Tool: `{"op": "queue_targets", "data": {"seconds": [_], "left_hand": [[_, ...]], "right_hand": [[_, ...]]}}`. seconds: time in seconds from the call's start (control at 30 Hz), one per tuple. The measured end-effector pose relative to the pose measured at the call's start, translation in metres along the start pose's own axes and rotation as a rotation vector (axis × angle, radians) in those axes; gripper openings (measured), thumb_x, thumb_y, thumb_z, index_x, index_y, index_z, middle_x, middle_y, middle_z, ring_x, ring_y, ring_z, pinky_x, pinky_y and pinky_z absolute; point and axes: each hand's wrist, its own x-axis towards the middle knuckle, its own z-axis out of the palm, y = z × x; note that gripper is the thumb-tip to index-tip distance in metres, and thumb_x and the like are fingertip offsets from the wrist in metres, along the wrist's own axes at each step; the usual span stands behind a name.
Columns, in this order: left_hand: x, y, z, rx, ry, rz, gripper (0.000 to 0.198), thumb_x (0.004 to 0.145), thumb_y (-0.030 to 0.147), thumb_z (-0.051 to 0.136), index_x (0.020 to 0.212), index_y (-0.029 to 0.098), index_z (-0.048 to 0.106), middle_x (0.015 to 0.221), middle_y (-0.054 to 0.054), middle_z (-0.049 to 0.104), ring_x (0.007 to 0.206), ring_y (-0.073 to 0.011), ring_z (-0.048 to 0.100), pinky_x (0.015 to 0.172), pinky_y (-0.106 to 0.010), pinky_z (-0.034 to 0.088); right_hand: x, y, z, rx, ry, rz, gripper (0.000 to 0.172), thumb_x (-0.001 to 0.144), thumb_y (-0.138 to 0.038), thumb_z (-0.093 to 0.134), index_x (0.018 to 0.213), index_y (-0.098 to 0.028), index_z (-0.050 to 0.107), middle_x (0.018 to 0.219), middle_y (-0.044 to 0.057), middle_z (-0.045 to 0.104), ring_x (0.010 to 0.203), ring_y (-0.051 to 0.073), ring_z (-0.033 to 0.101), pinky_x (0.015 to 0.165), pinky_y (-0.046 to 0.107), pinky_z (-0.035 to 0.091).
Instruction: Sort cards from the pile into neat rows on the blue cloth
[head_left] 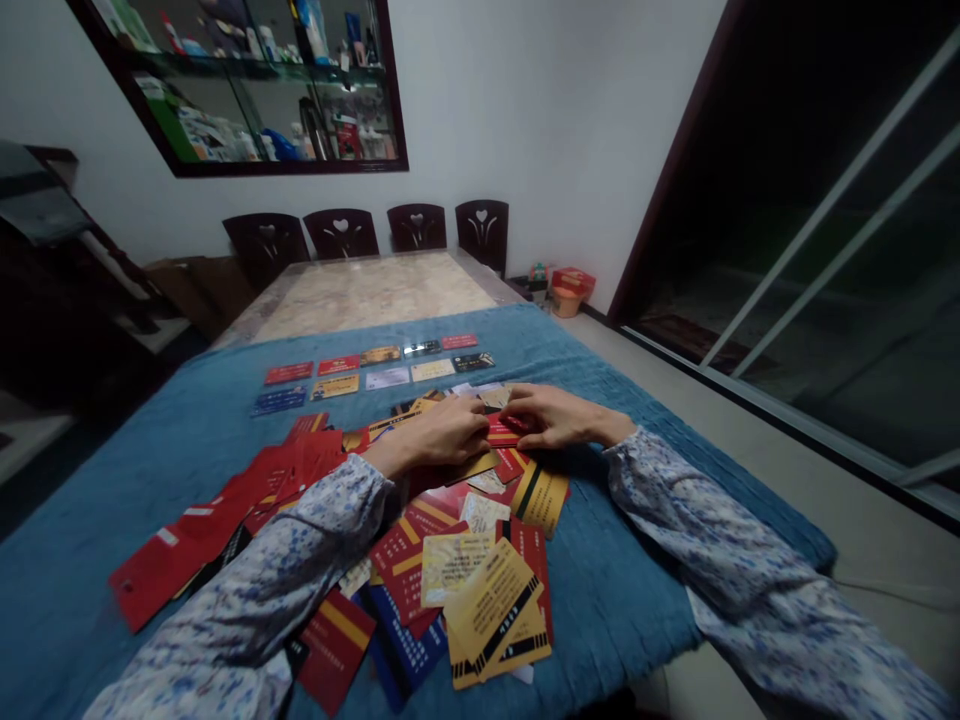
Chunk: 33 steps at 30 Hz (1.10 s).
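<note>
A large loose heap of plastic cards, mostly red with some gold, blue and pale ones, spreads over the near part of the table. My left hand [453, 432] is over the heap with its fingers curled down, their tips by the left edge of a red card [504, 431]. What those fingers hold, if anything, is hidden. From the right, my right hand [555, 414] grips the same card between thumb and fingers. Gold cards [499, 610] with black stripes lie in front of my hands. A fanned run of red cards [191, 535] stretches out left.
Beyond the heap, several cards lie in rows, among them a gold card [336, 387], a black card [473, 362] and a blue card [279, 399]. A blue cloth [600, 620] covers the near table. Dark chairs [341, 232] stand at the far end; a glass door [825, 250] is right.
</note>
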Motion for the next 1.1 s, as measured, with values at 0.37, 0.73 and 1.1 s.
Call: {"op": "queue_targets", "data": {"seconds": [0.37, 0.73, 1.1], "left_hand": [[-0.001, 0.003, -0.003, -0.02, 0.027, 0.009, 0.024, 0.096, 0.024, 0.053, 0.09, 0.015, 0.075, 0.093, -0.011, 0.071, 0.082, -0.0193, 0.064, 0.077, -0.032, 0.049], [0.002, -0.001, 0.005, 0.095, 0.109, 0.035, 0.027, 0.099, 0.017, 0.047, 0.086, 0.014, 0.071, 0.09, -0.012, 0.074, 0.082, -0.0208, 0.068, 0.083, -0.034, 0.051], [0.005, -0.014, 0.014, -0.105, 0.235, -0.046, 0.027, 0.095, 0.019, 0.058, 0.12, 0.018, 0.066, 0.109, -0.012, 0.075, 0.096, -0.0234, 0.071, 0.084, -0.035, 0.055]], "right_hand": [[-0.001, -0.005, -0.005, -0.01, 0.004, -0.019, 0.023, 0.09, -0.036, 0.065, 0.103, -0.017, 0.07, 0.099, 0.007, 0.062, 0.086, 0.02, 0.056, 0.077, 0.035, 0.046], [-0.002, -0.003, -0.003, -0.076, 0.072, -0.019, 0.029, 0.077, -0.011, 0.057, 0.101, -0.019, 0.072, 0.098, 0.007, 0.07, 0.083, 0.019, 0.06, 0.072, 0.03, 0.042], [-0.001, 0.005, 0.006, -0.008, 0.208, 0.095, 0.02, 0.085, -0.013, 0.055, 0.095, -0.018, 0.07, 0.088, 0.007, 0.072, 0.075, 0.017, 0.06, 0.07, 0.028, 0.042]]}}
